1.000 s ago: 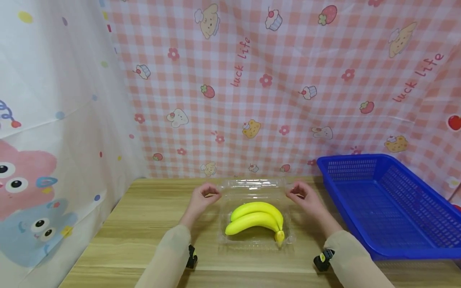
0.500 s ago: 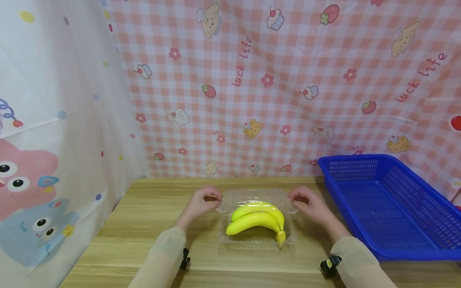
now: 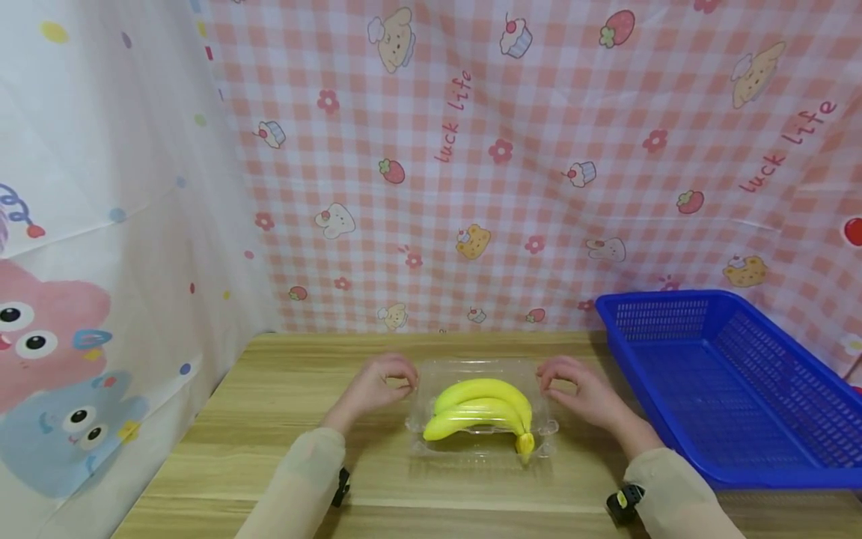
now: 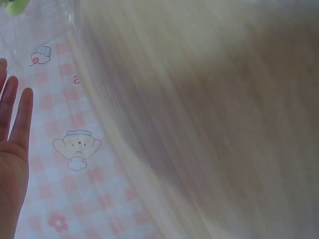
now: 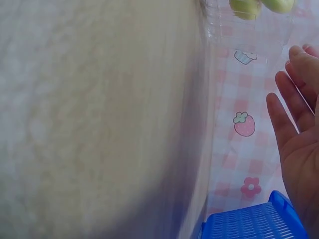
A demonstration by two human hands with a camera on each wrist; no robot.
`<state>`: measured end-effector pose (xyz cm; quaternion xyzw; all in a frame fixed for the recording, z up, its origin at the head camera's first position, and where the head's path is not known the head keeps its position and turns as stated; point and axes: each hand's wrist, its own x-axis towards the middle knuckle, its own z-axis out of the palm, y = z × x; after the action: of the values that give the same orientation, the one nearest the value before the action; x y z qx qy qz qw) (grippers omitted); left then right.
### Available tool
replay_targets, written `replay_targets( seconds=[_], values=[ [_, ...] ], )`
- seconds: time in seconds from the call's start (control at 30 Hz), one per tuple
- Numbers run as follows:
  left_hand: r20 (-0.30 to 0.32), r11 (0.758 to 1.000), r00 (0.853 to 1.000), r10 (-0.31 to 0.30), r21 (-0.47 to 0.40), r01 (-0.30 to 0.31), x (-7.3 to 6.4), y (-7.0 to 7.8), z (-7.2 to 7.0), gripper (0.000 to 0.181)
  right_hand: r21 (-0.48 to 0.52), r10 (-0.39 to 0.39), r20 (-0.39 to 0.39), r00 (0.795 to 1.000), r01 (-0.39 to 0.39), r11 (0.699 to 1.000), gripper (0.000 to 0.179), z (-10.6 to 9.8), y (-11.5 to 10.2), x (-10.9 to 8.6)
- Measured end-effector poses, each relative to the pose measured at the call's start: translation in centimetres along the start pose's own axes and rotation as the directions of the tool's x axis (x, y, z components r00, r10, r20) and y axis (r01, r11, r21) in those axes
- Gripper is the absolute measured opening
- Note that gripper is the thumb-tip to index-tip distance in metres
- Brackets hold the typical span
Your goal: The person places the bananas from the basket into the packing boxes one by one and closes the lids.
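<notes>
A clear plastic clamshell box [image 3: 465, 452] lies on the wooden table in the head view. Inside it is a bunch of yellow bananas [image 3: 480, 410], stem at the front right. The clear lid [image 3: 480, 367] leans over the fruit, its front edge above the front rim. Beside the lid's left side is my left hand [image 3: 378, 383], fingers gently bent, thumb apart from them. My right hand [image 3: 581, 385] is likewise at the lid's right side. Both wrist views show fairly straight fingers with nothing between them; whether fingertips touch the plastic, I cannot tell.
A large blue plastic basket [image 3: 700, 479] stands on the right of the table [image 3: 283, 419], close to my right forearm. A pink checked cloth [image 3: 431, 187] hangs behind the table, and a white printed curtain [image 3: 135, 262] hangs at the left.
The lid has swung down toward me over the bananas from its raised position at the back. Both hands have come slightly nearer and lower, and their fingers have loosened from the lid's edges.
</notes>
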<state>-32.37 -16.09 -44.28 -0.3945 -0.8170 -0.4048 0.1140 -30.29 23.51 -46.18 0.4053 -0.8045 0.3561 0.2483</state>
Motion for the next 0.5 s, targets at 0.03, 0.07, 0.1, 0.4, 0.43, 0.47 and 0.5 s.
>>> replay_targets(
  seconds=[0.03, 0.07, 0.1, 0.4, 0.43, 0.47, 0.5],
  values=[
    [0.008, 1.000, 1.000, 0.014, 0.021, -0.014, -0.03, 0.07, -0.04, 0.022, -0.006, -0.009, 0.003, 1.000, 0.009, 1.000, 0.040, 0.02, 0.05, -0.04],
    [0.016, 0.999, 1.000, 0.022, 0.036, -0.022, -0.06, 0.10, -0.07, 0.021, -0.006, -0.017, 0.008, 1.000, 0.017, 1.000, 0.040, 0.03, 0.10, -0.07],
    [0.020, 0.998, 0.999, 0.028, 0.049, -0.029, -0.09, 0.17, -0.10, 0.021, -0.005, -0.022, 0.014, 1.000, 0.022, 1.000, 0.041, 0.05, 0.17, -0.13],
    [0.035, 0.990, 0.997, 0.071, 0.123, -0.075, -0.27, 0.08, -0.12, 0.021, -0.026, -0.046, 0.040, 0.998, 0.047, 0.999, 0.042, 0.11, 0.28, -0.23],
    [0.036, 0.989, 0.997, 0.073, 0.125, -0.077, -0.31, 0.08, -0.11, 0.021, -0.034, -0.046, 0.043, 0.998, 0.047, 0.998, 0.042, 0.09, 0.26, -0.23],
    [0.037, 0.989, 0.997, 0.073, 0.128, -0.078, -0.36, 0.10, -0.11, 0.021, -0.038, -0.043, 0.047, 0.998, 0.045, 0.998, 0.042, 0.09, 0.23, -0.23],
    [0.038, 0.989, 0.997, 0.071, 0.129, -0.075, -0.40, 0.12, -0.11, 0.021, -0.043, -0.040, 0.050, 0.998, 0.043, 0.998, 0.042, 0.07, 0.22, -0.23]
  ],
)
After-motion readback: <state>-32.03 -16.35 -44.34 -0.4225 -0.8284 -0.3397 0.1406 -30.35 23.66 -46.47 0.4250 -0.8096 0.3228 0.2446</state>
